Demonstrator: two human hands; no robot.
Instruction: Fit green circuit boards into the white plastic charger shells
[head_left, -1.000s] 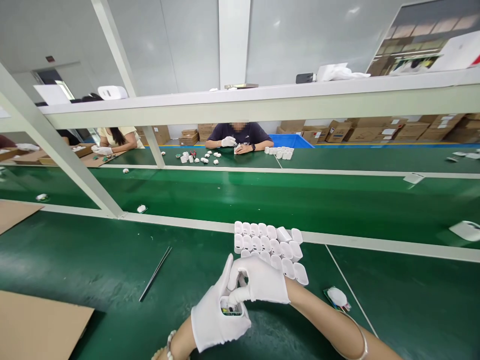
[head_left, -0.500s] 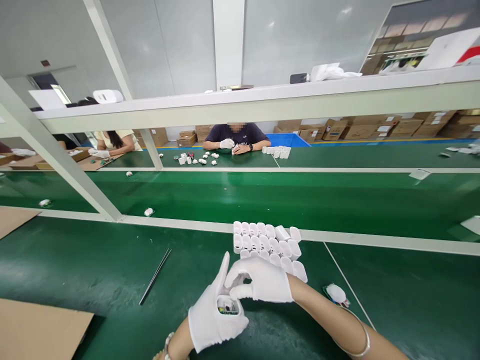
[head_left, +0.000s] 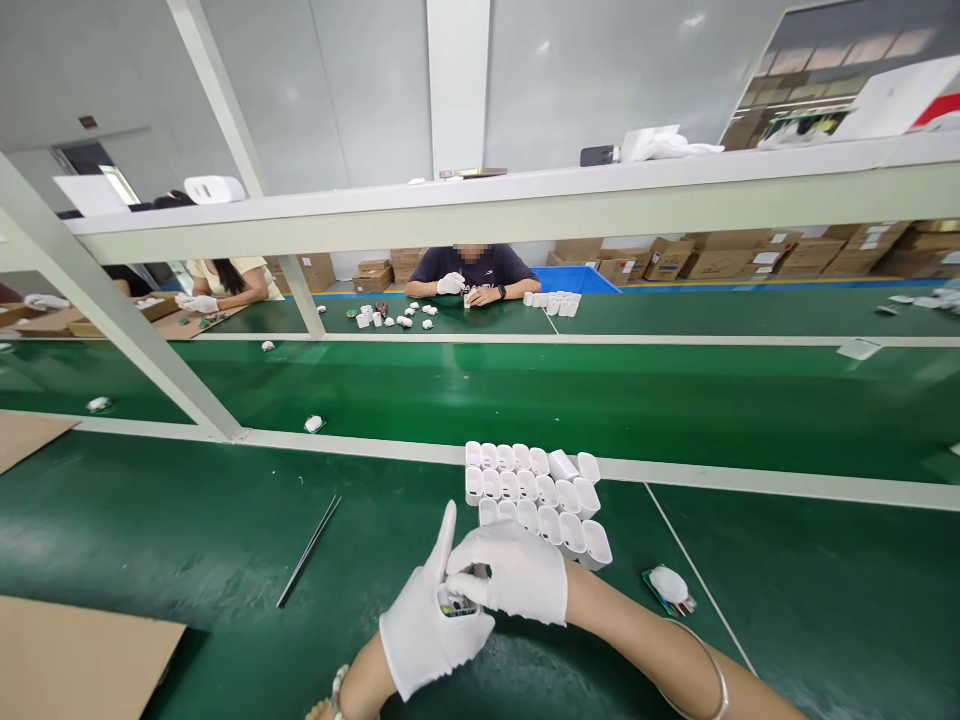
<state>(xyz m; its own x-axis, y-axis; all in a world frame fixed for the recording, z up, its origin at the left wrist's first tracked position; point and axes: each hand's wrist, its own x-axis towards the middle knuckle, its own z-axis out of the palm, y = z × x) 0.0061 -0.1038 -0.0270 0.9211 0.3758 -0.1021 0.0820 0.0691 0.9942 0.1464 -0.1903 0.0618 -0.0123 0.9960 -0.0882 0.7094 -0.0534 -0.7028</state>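
Plainly, from the head view your left hand (head_left: 429, 632) cups the small white housing (head_left: 459, 603) low at centre, open mouth up; your right hand (head_left: 517, 580) closes over it from the right, fingertips pressing in; the batch of white housings (head_left: 534, 497) stands just beyond on the tabletop (head_left: 187, 540).

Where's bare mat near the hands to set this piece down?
Bare mat lies between the tweezers and the left hand, and right of the white line. Crowded: the block of white housings and the small part beside the right hand.

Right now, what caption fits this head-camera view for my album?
Gloved left hand cups a small white casing; right hand presses into it, beside rows of white shells.
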